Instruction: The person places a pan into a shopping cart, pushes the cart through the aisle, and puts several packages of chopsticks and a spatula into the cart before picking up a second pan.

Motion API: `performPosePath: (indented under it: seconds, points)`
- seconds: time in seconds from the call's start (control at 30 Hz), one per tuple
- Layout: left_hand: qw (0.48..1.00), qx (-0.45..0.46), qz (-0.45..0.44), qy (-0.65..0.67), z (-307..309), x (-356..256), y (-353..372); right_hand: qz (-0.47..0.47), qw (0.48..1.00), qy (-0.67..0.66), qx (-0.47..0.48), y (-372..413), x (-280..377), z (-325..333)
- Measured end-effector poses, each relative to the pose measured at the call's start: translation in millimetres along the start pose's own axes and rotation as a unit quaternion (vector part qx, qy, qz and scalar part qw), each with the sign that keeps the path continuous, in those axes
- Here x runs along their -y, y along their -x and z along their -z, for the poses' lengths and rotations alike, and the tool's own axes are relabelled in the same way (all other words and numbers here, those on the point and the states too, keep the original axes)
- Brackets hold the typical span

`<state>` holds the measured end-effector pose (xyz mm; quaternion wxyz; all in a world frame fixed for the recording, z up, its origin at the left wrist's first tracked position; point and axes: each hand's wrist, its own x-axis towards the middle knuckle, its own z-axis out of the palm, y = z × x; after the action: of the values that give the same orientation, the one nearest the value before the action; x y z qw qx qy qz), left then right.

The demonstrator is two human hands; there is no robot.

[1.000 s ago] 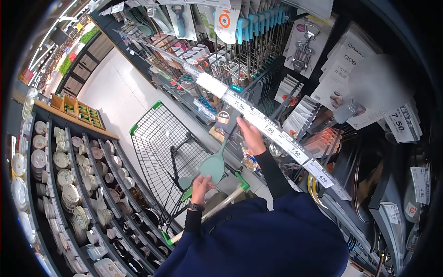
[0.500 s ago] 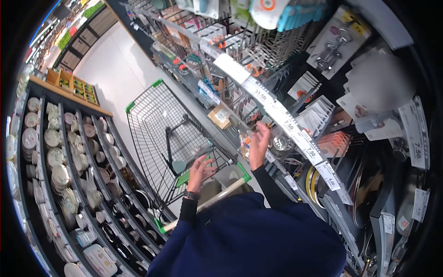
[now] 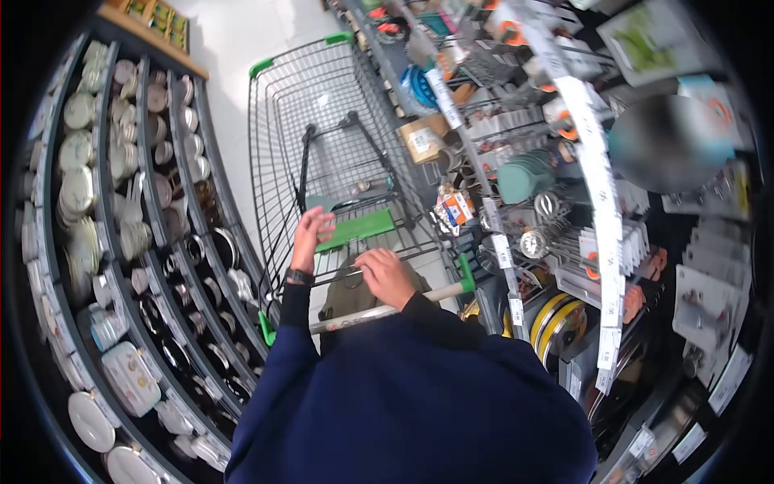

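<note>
My left hand (image 3: pixel 310 239) is raised over the near left end of the shopping cart (image 3: pixel 266 121), its fingers apart and slightly bent, holding nothing. My right hand (image 3: pixel 387 278) reaches inward across the cart's pale handle bar (image 3: pixel 443 293), fingers loosely bent and apart, with nothing visible in them. Beyond both hands lies the green seat flap (image 3: pixel 359 230) of the cart. Olive-coloured cloth (image 3: pixel 343 294) shows below and between the hands. Deeper in the wire basket are a teal-grey item and some small pieces.
Shelves of plates and bowls (image 3: pixel 78 151) line the left side. On the right, racks hold kitchen utensils, a whisk (image 3: pixel 534 244), yellow-rimmed round pans or lids (image 3: pixel 552 319) and price strips (image 3: pixel 592 161). A cardboard box (image 3: pixel 423 139) sits on the right shelf. Pale floor (image 3: pixel 234 32) lies ahead.
My right hand has moved left and down, away from the right shelf, to over the cart handle. My left hand has risen slightly leftward. The view has turned, showing the cart more upright.
</note>
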<state>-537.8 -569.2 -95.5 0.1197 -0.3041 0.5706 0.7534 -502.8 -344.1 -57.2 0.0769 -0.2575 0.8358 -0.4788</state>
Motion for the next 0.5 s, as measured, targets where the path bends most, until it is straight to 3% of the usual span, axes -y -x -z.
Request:
performPosePath:
  seconds: [0.13,0.2,0.27,0.3,0.37,0.4,0.47,0.5]
  points:
    - [0.992,-0.123,0.025,-0.021,92.0,67.6,-102.9,-0.043,0.994,0.083,0.053,-16.2,-26.9,-28.6]
    - [0.961,-0.223,0.046,-0.159,146.4,149.0,-183.1,-0.062,0.987,0.146,0.036,-25.0,-32.3,-39.2]
    - [0.954,-0.181,0.154,-0.183,198.3,223.7,-250.1,-0.165,0.972,0.169,0.004,-32.4,-26.2,-50.2]
    - [0.953,-0.186,0.163,-0.175,205.7,230.9,-250.4,-0.164,0.971,0.17,0.016,-38.2,-29.6,-53.6]
    - [0.938,-0.192,0.16,-0.241,201.1,231.5,-250.7,-0.352,0.931,0.083,-0.055,-48.4,-39.6,-59.4]
    - [0.929,-0.191,0.159,-0.275,193.5,226.6,-249.3,-0.356,0.929,0.087,-0.049,-54.8,-39.3,-61.4]
    - [0.906,-0.181,0.155,-0.351,184.3,229.5,-249.7,-0.377,0.9,0.215,-0.028,-66.2,-31.1,-61.5]
    - [0.913,-0.179,0.163,-0.329,183.1,232.9,-256.8,-0.365,0.898,0.246,0.0,-64.8,-31.5,-65.0]
